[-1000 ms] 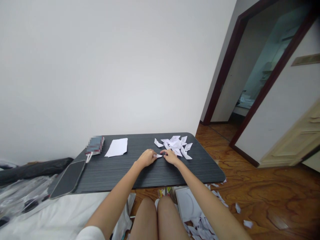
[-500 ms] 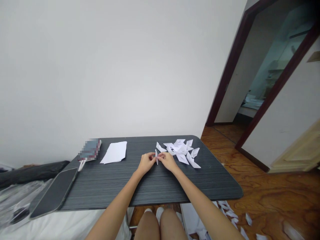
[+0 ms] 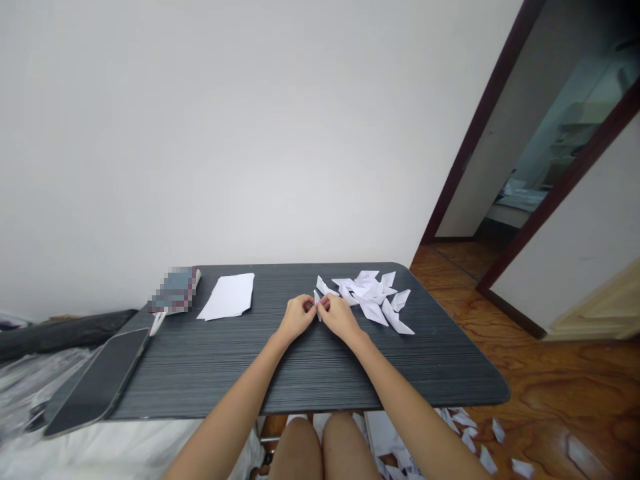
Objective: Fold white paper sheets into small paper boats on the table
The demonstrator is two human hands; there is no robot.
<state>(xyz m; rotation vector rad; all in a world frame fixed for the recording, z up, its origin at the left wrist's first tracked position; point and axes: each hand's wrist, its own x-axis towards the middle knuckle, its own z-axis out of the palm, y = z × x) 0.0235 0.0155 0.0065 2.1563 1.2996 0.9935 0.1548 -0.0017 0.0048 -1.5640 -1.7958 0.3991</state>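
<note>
My left hand (image 3: 297,315) and my right hand (image 3: 337,316) meet over the middle of the dark table (image 3: 210,373). Both pinch one small folded white paper piece (image 3: 317,298) that stands upright between their fingertips. Just to the right of my right hand lies a pile of several folded white paper pieces (image 3: 373,298).
A stack of flat white sheets (image 3: 227,296) lies at the table's back left, beside a blurred-out object (image 3: 173,291). A dark tablet (image 3: 96,382) overhangs the left corner. Paper scraps (image 3: 475,440) litter the wooden floor to the right, near an open doorway (image 3: 545,160).
The paper piece lay flat on the table under my fingers; now both hands hold it lifted and upright. The camera has shifted, so the table sits a little differently in view.
</note>
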